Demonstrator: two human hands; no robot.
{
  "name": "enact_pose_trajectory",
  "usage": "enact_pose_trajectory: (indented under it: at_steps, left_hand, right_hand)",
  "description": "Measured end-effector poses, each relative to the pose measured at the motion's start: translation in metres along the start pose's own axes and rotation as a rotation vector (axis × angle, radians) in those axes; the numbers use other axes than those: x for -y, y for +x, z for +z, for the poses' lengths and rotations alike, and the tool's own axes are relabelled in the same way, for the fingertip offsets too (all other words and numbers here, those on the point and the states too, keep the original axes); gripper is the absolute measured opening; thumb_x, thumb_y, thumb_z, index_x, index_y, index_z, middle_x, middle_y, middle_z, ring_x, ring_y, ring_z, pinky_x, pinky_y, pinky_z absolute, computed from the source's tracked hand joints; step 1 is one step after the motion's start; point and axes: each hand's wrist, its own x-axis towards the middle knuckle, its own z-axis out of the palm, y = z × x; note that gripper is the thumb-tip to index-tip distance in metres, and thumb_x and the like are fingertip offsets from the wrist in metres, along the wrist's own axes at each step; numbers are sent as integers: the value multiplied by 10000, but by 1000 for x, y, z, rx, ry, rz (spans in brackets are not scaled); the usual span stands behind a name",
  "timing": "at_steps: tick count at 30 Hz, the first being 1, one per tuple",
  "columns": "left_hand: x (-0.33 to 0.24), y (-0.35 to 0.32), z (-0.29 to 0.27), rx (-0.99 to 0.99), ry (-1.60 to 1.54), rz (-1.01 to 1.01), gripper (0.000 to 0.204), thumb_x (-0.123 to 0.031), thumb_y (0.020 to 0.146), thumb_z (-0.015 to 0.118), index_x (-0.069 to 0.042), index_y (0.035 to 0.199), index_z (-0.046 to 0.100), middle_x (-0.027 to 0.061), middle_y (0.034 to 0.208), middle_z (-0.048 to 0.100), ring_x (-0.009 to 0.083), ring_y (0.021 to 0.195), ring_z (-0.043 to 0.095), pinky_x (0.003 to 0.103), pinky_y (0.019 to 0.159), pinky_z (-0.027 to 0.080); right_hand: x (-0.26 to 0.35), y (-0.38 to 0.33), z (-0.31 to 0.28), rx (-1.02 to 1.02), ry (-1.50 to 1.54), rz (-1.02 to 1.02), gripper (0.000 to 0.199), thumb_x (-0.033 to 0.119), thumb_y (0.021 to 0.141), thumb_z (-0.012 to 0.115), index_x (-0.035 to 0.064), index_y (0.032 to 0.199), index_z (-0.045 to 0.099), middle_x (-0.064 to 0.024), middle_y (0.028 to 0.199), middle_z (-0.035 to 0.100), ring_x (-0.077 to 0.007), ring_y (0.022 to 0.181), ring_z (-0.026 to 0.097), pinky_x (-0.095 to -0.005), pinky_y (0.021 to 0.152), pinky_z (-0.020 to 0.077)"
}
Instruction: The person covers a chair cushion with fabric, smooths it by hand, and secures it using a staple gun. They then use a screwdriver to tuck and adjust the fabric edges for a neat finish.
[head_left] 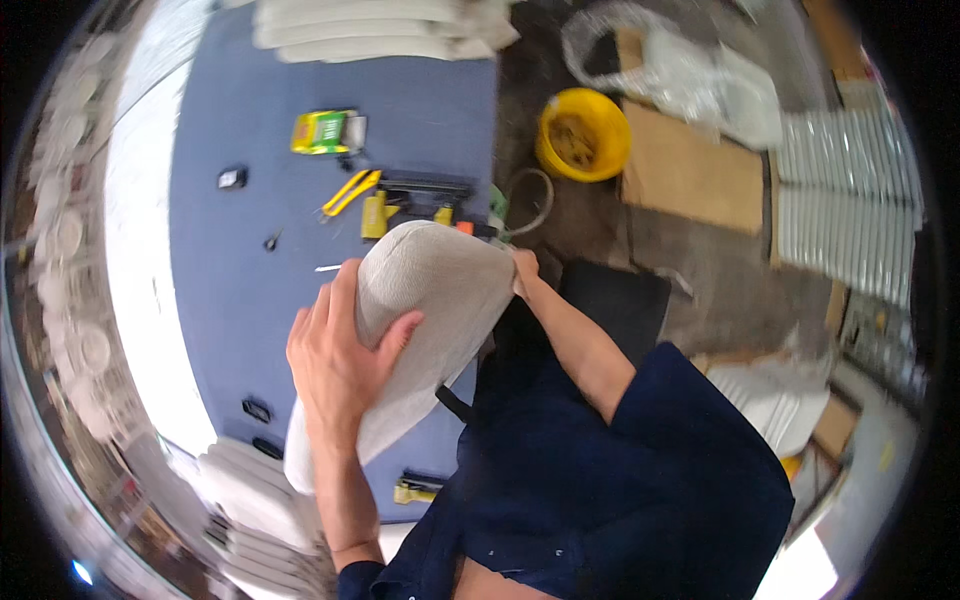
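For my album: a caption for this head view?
Both hands, left hand and right hand, hold a grey fabric-covered cushion over a blue worktable.

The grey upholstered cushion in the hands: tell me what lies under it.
Under the grey cushion shows the blue tabletop; a yellow-and-black tool pokes out past its far edge. Whatever lies directly beneath is covered.

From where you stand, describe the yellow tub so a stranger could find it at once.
Start at the blue table, then look just past its far right corner to the dusty floor. The yellow tub sits there, beside a flat cardboard sheet. It is the only round, open, bright yellow container.
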Motion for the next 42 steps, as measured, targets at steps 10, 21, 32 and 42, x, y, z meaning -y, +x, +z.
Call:
enact_pose_trajectory:
  at_steps: [10, 21, 32, 42]
  left_hand:
    - [102, -186, -61, -567, -215, -87, 839, -703, 784, 802, 33, 1184, 747, 168, 964, 774, 261, 832, 755, 364, 739, 570]
    - [250, -264, 64, -1319, -1428, -739, 762, -600, 1127, 317, -4, 1594, 407, 167, 1552, 519, 256, 1376, 539, 403, 1188, 397]
    - [76, -273, 125, -1178, -1170, -639, 722, -501, 1149, 211, -80, 1706, 28, 162, 1776, 78, 303, 1628, 138, 425, 1312, 177]
    - [18, -313, 30, -1227, -1494, -821, 705, -595, 1125, 159, -292, 1699, -115, 166, 1766, 111, 366, 1593, 249, 442, 1288, 288]
  right_hand:
    - [86, -200, -50, 979, -185, -127, 469, 352, 1079, 569, 81, 1461, 591, -68, 1405, 667, -192, 1256, 637, -393, 1074, 508]
    - [82, -511, -30, 1738, -578, -1563, 253, 251, 1057, 551, 1, 1052, 594, -158, 1043, 608, -302, 990, 618, -409, 908, 490]
    - [63, -555, 40, 1710, -508, -1010, 307, 286, 1148, 407, 13, 1136, 547, -67, 1116, 546, -178, 1051, 536, -337, 1000, 424]
    - [-3, -610, 14, 1831, -682, -954, 657, 390, 1160, 376, -11, 1660, 233, -181, 1695, 290, -268, 1552, 306, -390, 1258, 254]
